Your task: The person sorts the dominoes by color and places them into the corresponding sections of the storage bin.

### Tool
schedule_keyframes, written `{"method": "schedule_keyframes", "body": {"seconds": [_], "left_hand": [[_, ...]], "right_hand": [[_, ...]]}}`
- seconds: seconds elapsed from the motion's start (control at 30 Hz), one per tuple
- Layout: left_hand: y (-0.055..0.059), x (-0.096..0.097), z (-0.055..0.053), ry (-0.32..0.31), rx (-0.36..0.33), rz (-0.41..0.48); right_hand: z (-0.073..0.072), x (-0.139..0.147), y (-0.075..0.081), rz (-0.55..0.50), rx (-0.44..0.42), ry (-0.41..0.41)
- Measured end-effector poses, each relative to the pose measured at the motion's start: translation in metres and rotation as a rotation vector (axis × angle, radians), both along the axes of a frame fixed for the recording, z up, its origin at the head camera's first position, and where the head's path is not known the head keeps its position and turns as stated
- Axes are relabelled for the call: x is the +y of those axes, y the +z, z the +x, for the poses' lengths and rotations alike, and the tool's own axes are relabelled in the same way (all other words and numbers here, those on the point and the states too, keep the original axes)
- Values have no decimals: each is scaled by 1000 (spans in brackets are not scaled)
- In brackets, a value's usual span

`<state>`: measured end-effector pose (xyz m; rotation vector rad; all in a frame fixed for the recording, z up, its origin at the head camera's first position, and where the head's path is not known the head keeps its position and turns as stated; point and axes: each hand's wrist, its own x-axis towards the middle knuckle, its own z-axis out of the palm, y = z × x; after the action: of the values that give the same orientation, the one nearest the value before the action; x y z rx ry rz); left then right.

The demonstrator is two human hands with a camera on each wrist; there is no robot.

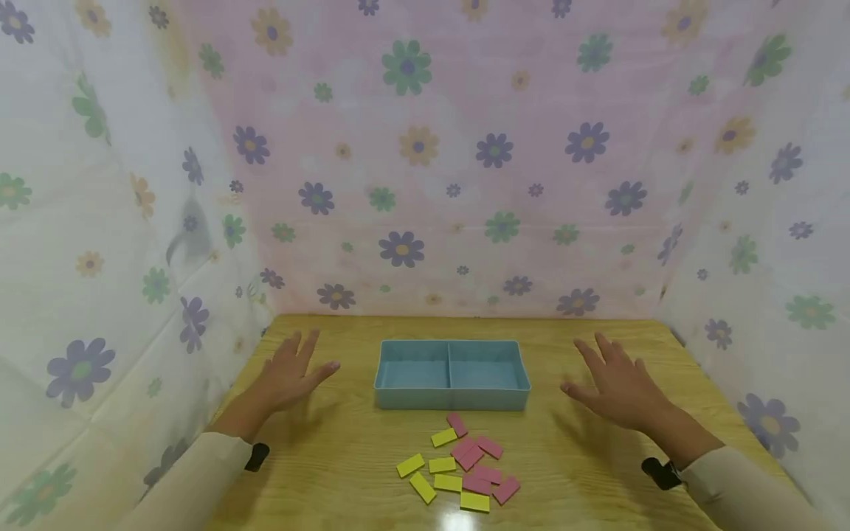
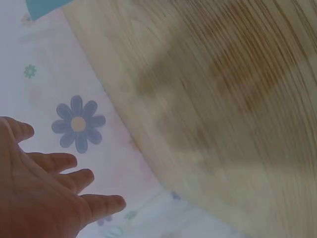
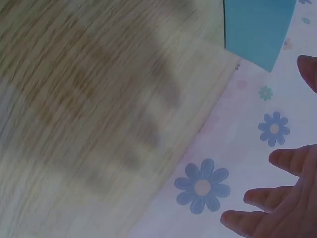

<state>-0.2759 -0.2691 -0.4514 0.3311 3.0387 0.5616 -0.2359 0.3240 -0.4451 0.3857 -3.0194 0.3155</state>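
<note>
Both hands hover over the table with fingers spread and nothing in them. The left hand (image 1: pixel 285 376) is to the left of a blue two-compartment box (image 1: pixel 451 399); its splayed fingers (image 2: pixel 74 181) show in the left wrist view. On the box's other side is the right hand (image 1: pixel 617 383), whose fingers (image 3: pixel 267 198) are spread in the right wrist view. Both compartments show bare floors. In front of the box lie several yellow blocks (image 1: pixel 441 464) and several pink blocks (image 1: pixel 508 490), flat and rectangular, some of the pink ones overlapping.
The wooden table (image 1: pixel 319 472) reaches back to a flower-patterned curtain (image 1: pixel 451 280). Similar flowered sheets hang close along the left side (image 1: pixel 119 295) and right side (image 1: pixel 750 295). Dark bands circle both wrists.
</note>
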Motion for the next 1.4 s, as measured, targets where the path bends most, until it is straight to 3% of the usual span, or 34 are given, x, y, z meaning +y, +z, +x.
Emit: {"method": "schedule_keyframes", "body": {"seconds": [0.17, 0.4, 0.73, 1.0, 1.17, 1.4], "left_hand": [[-9, 13, -3, -20, -57, 152], [-21, 36, -7, -54, -48, 338], [-36, 59, -7, 25, -122, 608], [-43, 74, -10, 19, -229, 880], [-47, 82, -8, 7, -269, 952], [-56, 87, -10, -3, -258, 949]], "right_hand": [[2, -9, -5, -59, -47, 33], [4, -17, -12, -96, -84, 54], [2, -27, -23, -228, -169, 73], [2, -36, -27, -294, -241, 97], [5, -41, -32, -359, -302, 119], [9, -51, -35, -414, -364, 170]]}}
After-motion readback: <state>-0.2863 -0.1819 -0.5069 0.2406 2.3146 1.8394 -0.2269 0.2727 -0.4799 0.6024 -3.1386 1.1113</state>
